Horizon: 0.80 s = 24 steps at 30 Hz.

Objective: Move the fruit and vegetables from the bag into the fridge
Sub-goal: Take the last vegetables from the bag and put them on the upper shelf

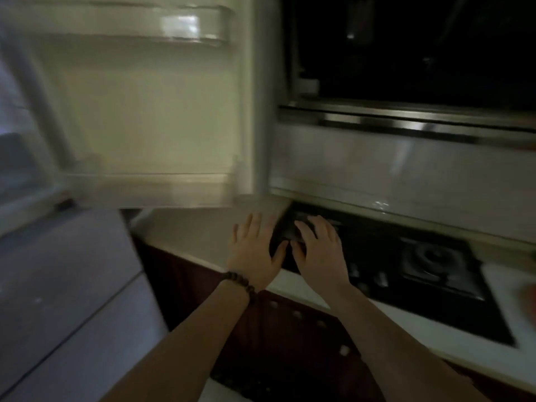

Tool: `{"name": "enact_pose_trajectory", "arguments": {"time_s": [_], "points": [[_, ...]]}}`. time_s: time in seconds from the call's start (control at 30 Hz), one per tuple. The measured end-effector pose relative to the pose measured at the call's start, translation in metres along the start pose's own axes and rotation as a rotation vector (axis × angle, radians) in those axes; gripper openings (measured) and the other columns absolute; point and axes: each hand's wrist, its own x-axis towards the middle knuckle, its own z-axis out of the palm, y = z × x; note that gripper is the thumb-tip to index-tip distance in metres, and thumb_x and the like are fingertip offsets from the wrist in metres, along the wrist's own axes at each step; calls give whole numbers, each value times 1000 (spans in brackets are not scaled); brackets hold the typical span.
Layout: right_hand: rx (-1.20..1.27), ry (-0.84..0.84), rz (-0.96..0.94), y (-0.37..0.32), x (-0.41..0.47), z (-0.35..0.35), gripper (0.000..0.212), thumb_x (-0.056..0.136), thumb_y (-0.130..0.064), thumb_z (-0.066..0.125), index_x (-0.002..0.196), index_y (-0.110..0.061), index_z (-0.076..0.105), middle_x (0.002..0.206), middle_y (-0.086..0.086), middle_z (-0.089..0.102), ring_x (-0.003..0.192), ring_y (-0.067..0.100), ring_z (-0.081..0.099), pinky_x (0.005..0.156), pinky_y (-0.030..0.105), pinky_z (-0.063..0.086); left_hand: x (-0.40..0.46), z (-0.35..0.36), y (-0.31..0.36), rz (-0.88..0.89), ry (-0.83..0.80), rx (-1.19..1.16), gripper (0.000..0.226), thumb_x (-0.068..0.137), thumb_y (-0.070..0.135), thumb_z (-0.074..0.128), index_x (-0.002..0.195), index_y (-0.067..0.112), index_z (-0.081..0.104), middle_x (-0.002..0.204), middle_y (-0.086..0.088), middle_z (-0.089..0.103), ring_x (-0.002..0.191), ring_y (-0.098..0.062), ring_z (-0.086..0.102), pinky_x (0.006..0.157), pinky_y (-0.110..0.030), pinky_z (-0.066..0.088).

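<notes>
Fridge door (150, 111): it stands open in front of me, on the left and centre; I see its pale inner side, one clear door shelf (191, 24) near the top and one more low rail at the bottom. The picture is blurred here.
Fridge body (58, 285): the grey front is at my lower left, beside the bench.
Window (406, 44): dark, above the wall on the right, with a shiny metal frame under it.
Bench (197, 230): a pale worktop that runs from the fridge to the right, with dark red-brown cabinet fronts (290, 338) below it.
Gas hob (406, 262): black, set into the bench on the right; one burner ring and some small knobs show on it.
My left hand (255, 250): open, fingers spread, palm down, over the edge where the bench meets the hob. It holds nothing.
My right hand (319, 250): open also, fingers spread, palm down, over the left part of the hob, just beside the left hand. It holds nothing.
Bracelet (240, 284): dark wooden beads around my left wrist.
Bag, fruit and vegetables: I cannot see them in this view, so I cannot tell where they are.
</notes>
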Motion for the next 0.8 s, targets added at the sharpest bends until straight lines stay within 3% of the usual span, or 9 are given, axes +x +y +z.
{"name": "enact_pose_trajectory", "arguments": {"time_s": [0.3, 0.4, 0.57, 0.8], "points": [[-221, 59, 493, 215, -189, -143, 45, 93, -36, 48, 135, -18, 47, 142, 9, 42, 135, 29, 32, 110, 47, 31, -65, 96, 282, 370, -219, -158, 66, 90, 60, 15, 149, 29, 14, 156, -3, 19, 144, -20, 9, 116, -43, 10], [-247, 74, 644, 265, -251, -185, 46, 94, -35, 47, 137, -18, 44, 145, 10, 38, 136, 31, 29, 110, 47, 30, -88, 114, 354, 481, -261, -190, 64, 93, 58, 21, 149, 29, 12, 156, -2, 17, 144, -20, 7, 117, -44, 8], [-283, 125, 841, 320, -327, -229, 43, 93, -34, 50, 133, -18, 48, 142, 11, 42, 134, 32, 33, 109, 48, 32, -118, 138, 450, 624, -307, -236, 63, 93, 56, 26, 148, 28, 18, 154, -3, 23, 143, -22, 13, 116, -44, 12], [-314, 130, 971, 393, -371, -268, 46, 92, -37, 49, 136, -23, 45, 145, 6, 38, 138, 27, 28, 113, 46, 27, -117, 174, 548, 745, -323, -261, 64, 92, 57, 24, 148, 27, 19, 153, -3, 26, 141, -22, 18, 114, -45, 16]]}}
